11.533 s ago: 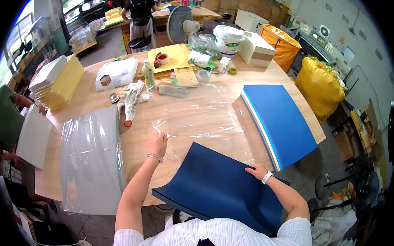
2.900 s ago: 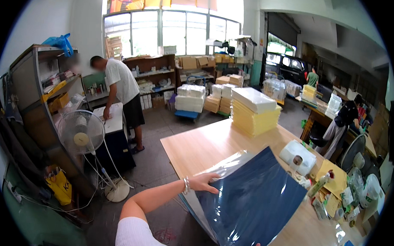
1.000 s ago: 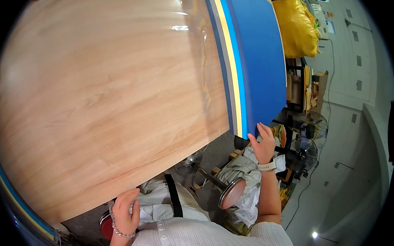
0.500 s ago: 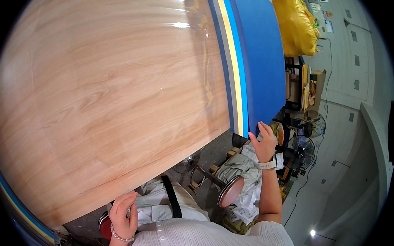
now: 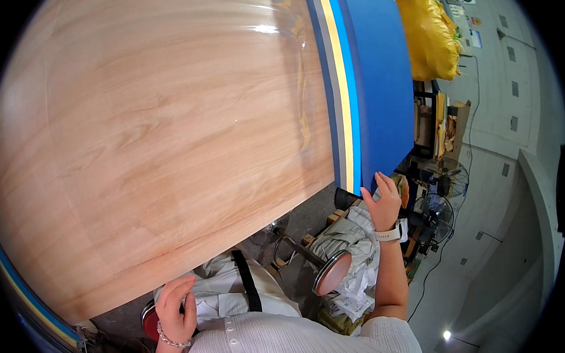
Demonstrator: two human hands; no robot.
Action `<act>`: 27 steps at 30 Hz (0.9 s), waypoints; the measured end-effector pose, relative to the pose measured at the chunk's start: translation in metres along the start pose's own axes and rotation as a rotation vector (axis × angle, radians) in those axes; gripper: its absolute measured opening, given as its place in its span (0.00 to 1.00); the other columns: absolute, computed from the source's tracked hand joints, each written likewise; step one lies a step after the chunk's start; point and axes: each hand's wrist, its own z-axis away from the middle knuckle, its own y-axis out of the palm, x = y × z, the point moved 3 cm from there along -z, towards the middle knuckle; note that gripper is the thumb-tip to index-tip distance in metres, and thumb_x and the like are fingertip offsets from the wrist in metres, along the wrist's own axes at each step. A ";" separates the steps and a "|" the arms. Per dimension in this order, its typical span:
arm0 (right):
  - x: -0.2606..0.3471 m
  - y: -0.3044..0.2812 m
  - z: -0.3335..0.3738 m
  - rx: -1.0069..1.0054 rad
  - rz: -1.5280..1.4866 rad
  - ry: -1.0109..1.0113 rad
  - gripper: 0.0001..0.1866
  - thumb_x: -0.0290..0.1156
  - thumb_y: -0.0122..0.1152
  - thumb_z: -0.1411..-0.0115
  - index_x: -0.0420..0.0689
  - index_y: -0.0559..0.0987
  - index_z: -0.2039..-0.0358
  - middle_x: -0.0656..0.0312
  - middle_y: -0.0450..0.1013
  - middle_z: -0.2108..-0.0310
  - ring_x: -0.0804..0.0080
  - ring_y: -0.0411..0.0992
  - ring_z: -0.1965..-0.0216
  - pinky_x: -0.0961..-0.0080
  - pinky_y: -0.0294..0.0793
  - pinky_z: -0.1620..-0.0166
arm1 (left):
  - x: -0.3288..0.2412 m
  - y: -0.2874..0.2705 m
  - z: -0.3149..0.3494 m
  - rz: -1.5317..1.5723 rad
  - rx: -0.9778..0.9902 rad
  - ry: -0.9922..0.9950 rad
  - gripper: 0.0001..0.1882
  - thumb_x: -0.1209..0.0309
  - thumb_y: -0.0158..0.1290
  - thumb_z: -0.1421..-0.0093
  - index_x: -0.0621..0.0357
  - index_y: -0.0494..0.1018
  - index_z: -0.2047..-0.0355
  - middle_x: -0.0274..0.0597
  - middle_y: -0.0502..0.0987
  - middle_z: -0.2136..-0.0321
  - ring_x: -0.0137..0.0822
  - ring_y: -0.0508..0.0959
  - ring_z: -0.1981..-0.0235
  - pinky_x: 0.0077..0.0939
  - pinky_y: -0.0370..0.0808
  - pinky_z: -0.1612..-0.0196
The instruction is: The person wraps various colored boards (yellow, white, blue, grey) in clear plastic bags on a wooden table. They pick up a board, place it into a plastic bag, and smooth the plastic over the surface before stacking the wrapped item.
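A stack of foam-like sheets (image 5: 346, 95) lies at the right end of a wood-grain table (image 5: 165, 147). Its edges show as dark blue, grey, yellow and light blue bands. The top is a wide blue sheet (image 5: 385, 80). My right hand (image 5: 385, 206) grips the near corner of this blue sheet, fingers on its surface and thumb by its edge. A watch is on that wrist. My left hand (image 5: 177, 311), wearing a bracelet, hovers at the table's near edge. It holds nothing; its fingers are bent slightly, with the thumb apart.
Below the near edge are a round stool (image 5: 332, 273), pale cloth heaps (image 5: 345, 238) and a red seat (image 5: 151, 321). At the right are standing fans (image 5: 435, 210), a shelf (image 5: 426, 119) and a yellow sack (image 5: 427, 38). Another layered stack (image 5: 32, 305) shows at lower left.
The view has shifted slightly, so the stack and my right hand appear a little farther right. My right hand stays at the same corner; my left hand has hardly moved.
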 end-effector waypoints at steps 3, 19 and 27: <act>0.001 0.002 0.001 -0.005 0.027 -0.012 0.22 0.30 0.63 0.58 0.35 0.72 0.61 0.51 0.69 0.61 0.57 0.69 0.61 0.68 0.69 0.59 | 0.000 0.001 0.001 -0.015 0.019 0.026 0.12 0.86 0.46 0.55 0.67 0.68 0.67 0.51 0.72 0.68 0.45 0.74 0.66 0.31 0.70 0.62; -0.011 -0.035 -0.036 0.284 0.031 -0.087 0.28 0.24 0.51 0.58 0.38 0.60 0.53 0.46 0.69 0.77 0.49 0.69 0.75 0.59 0.69 0.70 | -0.056 -0.004 -0.016 -0.048 0.196 0.312 0.16 0.82 0.50 0.57 0.64 0.69 0.64 0.48 0.73 0.66 0.44 0.73 0.65 0.33 0.69 0.61; -0.065 -0.094 -0.071 0.499 -0.263 -0.192 0.25 0.28 0.53 0.57 0.37 0.63 0.56 0.46 0.70 0.76 0.53 0.70 0.75 0.65 0.69 0.71 | -0.115 0.109 -0.082 0.227 0.568 0.304 0.11 0.74 0.46 0.46 0.61 0.70 0.62 0.44 0.74 0.66 0.40 0.73 0.64 0.29 0.69 0.61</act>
